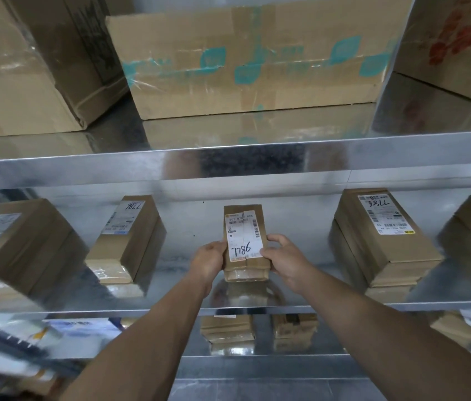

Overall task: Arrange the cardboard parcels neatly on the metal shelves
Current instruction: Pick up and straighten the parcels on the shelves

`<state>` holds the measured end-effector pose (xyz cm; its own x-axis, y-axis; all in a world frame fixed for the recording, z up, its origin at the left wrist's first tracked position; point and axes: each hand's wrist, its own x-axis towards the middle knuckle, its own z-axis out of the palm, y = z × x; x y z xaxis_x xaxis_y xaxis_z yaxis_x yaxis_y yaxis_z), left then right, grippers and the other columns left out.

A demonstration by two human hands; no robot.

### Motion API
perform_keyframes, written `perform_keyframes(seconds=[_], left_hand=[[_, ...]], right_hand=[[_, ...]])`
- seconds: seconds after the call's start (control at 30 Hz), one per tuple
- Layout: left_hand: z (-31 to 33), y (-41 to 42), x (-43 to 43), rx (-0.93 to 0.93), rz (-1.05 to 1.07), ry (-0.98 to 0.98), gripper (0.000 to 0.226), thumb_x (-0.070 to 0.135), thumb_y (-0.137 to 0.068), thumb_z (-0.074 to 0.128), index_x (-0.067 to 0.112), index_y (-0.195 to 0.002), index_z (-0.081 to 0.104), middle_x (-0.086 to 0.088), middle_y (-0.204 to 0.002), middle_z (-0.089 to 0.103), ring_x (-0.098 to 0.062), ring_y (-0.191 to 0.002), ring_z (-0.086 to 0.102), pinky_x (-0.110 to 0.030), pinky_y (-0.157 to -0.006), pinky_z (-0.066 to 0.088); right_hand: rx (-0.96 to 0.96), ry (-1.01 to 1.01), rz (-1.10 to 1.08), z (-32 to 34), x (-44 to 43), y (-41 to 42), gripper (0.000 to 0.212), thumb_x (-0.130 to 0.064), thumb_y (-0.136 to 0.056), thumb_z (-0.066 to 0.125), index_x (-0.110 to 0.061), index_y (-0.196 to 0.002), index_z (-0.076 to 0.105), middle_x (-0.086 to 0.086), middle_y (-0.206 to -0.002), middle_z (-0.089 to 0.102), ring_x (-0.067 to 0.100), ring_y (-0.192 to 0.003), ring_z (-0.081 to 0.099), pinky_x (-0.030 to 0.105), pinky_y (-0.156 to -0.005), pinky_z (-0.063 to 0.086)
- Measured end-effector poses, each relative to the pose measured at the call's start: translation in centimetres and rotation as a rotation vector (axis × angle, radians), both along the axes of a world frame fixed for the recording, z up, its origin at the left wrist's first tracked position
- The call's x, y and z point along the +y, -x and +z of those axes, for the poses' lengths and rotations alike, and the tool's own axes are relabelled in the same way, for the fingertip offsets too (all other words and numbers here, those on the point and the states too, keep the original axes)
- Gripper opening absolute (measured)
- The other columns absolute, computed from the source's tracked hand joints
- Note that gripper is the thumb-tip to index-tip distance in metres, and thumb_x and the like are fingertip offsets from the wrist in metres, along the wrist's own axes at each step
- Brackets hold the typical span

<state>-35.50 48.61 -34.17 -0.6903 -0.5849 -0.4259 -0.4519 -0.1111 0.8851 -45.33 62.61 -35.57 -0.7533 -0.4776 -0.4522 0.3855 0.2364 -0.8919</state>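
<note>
Gripping a small brown cardboard parcel with a white label (pixel 244 235), marked 7786 by hand, at its near end with both hands. Left hand (pixel 209 259): fingers curled round the parcel's left edge. Right hand (pixel 283 261): fingers curled round its right edge, thumb on the label.

The parcel lies lengthwise on the shiny metal middle shelf (pixel 188 250). Resting or slightly raised: cannot tell.

- Left of the parcel, apart: a flat brown taped parcel (pixel 130 238), label upside down.
- Further left: a bigger brown box (pixel 17 244), blurred.
- Right of the parcel, well apart: a stack of flat brown parcels (pixel 381 241), white label on top.
- Above the parcel, one shelf up: a large brown carton with teal print (pixel 245 62).
- Below the parcel, one shelf down: two small brown packets (pixel 260 331).
</note>
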Motion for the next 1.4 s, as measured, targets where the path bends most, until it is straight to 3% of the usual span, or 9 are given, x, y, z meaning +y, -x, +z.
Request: perform_keyframes(seconds=[0.1,0.23,0.47,0.57,0.77,0.93,1.07,1.23,1.4], left_hand=[[-0.8,0.1,0.0,-0.016,-0.012,-0.006,0.034,0.026,-0.109,0.042,0.006,-0.113,0.07,-0.007,-0.097,0.079,-0.022,-0.091,0.073,-0.035,-0.088,0.058],[-1.4,-0.2,-0.1,-0.029,0.013,-0.062,0.029,0.021,-0.11,0.041,0.007,-0.11,0.066,-0.009,-0.093,0.077,-0.017,-0.076,0.073,-0.023,-0.059,0.054],[-1.8,0.4,0.1,-0.031,0.01,-0.075,0.027,0.02,-0.11,0.043,0.01,-0.102,0.067,-0.001,-0.081,0.077,-0.023,-0.086,0.072,-0.031,-0.072,0.055],[-1.8,0.7,0.3,-0.012,0.019,-0.082,0.022,0.017,-0.109,0.045,0.007,-0.108,0.065,-0.005,-0.089,0.076,-0.025,-0.089,0.071,-0.035,-0.08,0.056],[-1.8,1.3,0.4,-0.04,0.03,-0.107,0.016,0.018,-0.108,0.049,0.013,-0.1,0.062,-0.002,-0.081,0.074,-0.012,-0.062,0.071,-0.018,-0.046,0.052],[-2.4,2.0,-0.3,-0.072,0.019,-0.073,0.019,0.021,-0.106,0.054,0.01,-0.099,0.066,-0.002,-0.082,0.076,-0.012,-0.061,0.072,-0.02,-0.05,0.054],[-3.2,2.4,-0.7,-0.152,-0.002,0.01,0.017,0.025,-0.104,0.058,0.012,-0.102,0.068,-0.004,-0.089,0.075,-0.019,-0.075,0.068,-0.032,-0.072,0.06],[-3.5,2.7,-1.0,-0.21,0.009,0.001,0.018,0.027,-0.102,0.06,0.01,-0.1,0.066,-0.003,-0.089,0.074,-0.016,-0.072,0.067,-0.026,-0.06,0.053],[-3.7,3.3,-1.5,-0.232,0.004,0.009,0.013,0.022,-0.102,0.062,0.009,-0.099,0.065,-0.003,-0.088,0.074,-0.021,-0.079,0.071,-0.031,-0.065,0.057]], right_hand=[[-0.027,-0.027,-0.005,-1.1,-0.4,-0.1,0.043,-0.003,-0.099,0.06,-0.018,-0.138,0.049,0.014,-0.117,0.072,0.023,-0.092,0.075,0.034,-0.073,0.062],[-0.083,-0.003,-0.016,-2.3,-0.8,-0.5,0.039,-0.003,-0.099,0.06,-0.019,-0.134,0.051,0.015,-0.118,0.072,0.026,-0.092,0.076,0.044,-0.085,0.063],[-0.034,-0.047,-0.019,-3.5,-1.0,-0.1,0.035,-0.006,-0.097,0.062,-0.023,-0.127,0.054,0.012,-0.12,0.071,0.026,-0.095,0.075,0.047,-0.086,0.063],[-0.019,-0.06,-0.025,-3.7,-0.8,0.4,0.034,-0.006,-0.098,0.062,-0.022,-0.127,0.055,0.01,-0.118,0.072,0.025,-0.094,0.076,0.047,-0.087,0.062],[-0.014,-0.092,-0.015,-4.1,-0.8,1.2,0.031,-0.012,-0.099,0.063,-0.021,-0.127,0.054,0.009,-0.113,0.074,0.022,-0.087,0.077,0.044,-0.084,0.064],[-0.008,-0.131,-0.021,-3.6,-1.2,1.6,0.028,-0.022,-0.1,0.064,-0.02,-0.126,0.054,0.007,-0.108,0.075,0.021,-0.086,0.076,0.033,-0.069,0.061],[0.035,-0.22,0.039,-3.7,-1.5,2.0,0.023,-0.026,-0.101,0.063,-0.017,-0.122,0.062,0.004,-0.105,0.076,0.02,-0.085,0.074,0.035,-0.068,0.06],[0.031,-0.293,0.052,-4.2,-2.2,2.3,0.024,-0.024,-0.099,0.065,-0.01,-0.118,0.07,0.006,-0.105,0.077,0.025,-0.089,0.075,0.042,-0.086,0.063],[0.103,-0.394,0.1,-3.7,-2.4,2.6,0.023,-0.021,-0.099,0.065,-0.006,-0.116,0.069,0.009,-0.113,0.076,0.022,-0.09,0.074,0.027,-0.065,0.058]])
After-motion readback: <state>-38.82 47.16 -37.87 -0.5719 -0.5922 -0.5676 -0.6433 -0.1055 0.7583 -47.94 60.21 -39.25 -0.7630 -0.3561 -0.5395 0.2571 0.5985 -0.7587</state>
